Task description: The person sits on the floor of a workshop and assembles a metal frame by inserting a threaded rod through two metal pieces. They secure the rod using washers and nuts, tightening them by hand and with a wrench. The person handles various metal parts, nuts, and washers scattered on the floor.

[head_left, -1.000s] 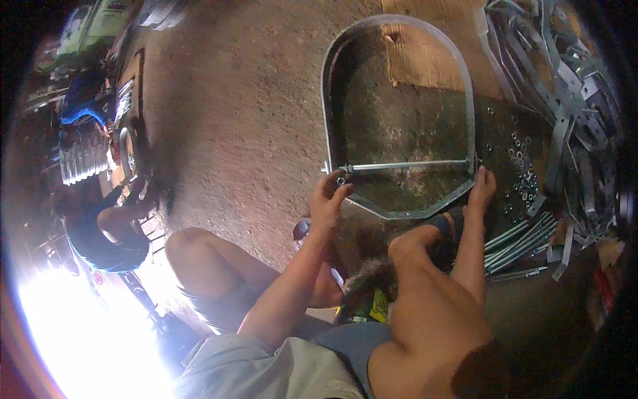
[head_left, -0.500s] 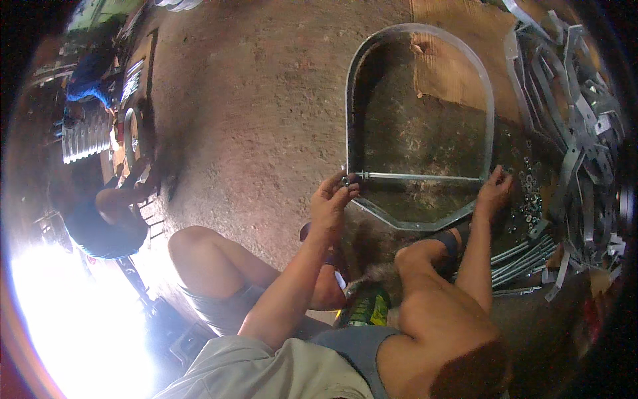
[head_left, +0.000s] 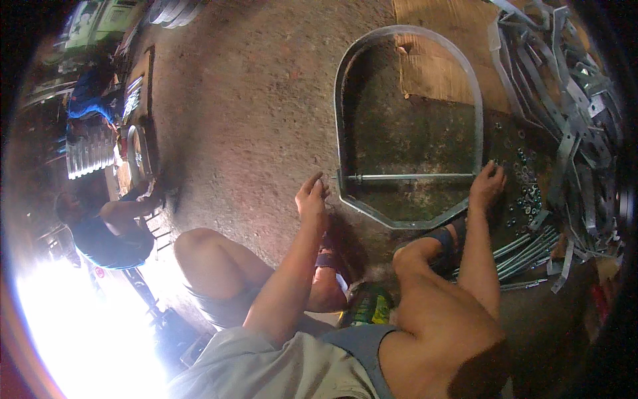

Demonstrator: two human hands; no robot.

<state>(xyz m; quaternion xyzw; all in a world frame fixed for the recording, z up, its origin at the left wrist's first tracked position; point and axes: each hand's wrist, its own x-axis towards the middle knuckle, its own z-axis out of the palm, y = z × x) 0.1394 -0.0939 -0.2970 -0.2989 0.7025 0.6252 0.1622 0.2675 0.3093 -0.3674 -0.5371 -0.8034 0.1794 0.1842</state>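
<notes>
A large metal strap frame [head_left: 476,86], arched at its far end and angled at its near end, lies on the floor before me. A threaded rod [head_left: 412,177] crosses it from side to side, with a nut [head_left: 359,177] near its left end. My left hand [head_left: 311,199] is just left of that end, apart from the frame, its fingers drawn together; anything in them is too small to make out. At the rod's right end, my right hand [head_left: 487,186] has its fingers closed beside the frame's right side. Whatever they grip is hidden.
Loose nuts and washers [head_left: 528,189] are scattered to the right, beside a bundle of threaded rods [head_left: 525,256]. Bent metal straps [head_left: 575,126] are heaped beyond them. Flattened cardboard [head_left: 438,70] lies under the frame's far end. Another person [head_left: 113,229] sits at the left.
My left hand has drawn back leftward from the frame's left side. My right hand stays by the rod's right end. The whole view has shifted slightly.
</notes>
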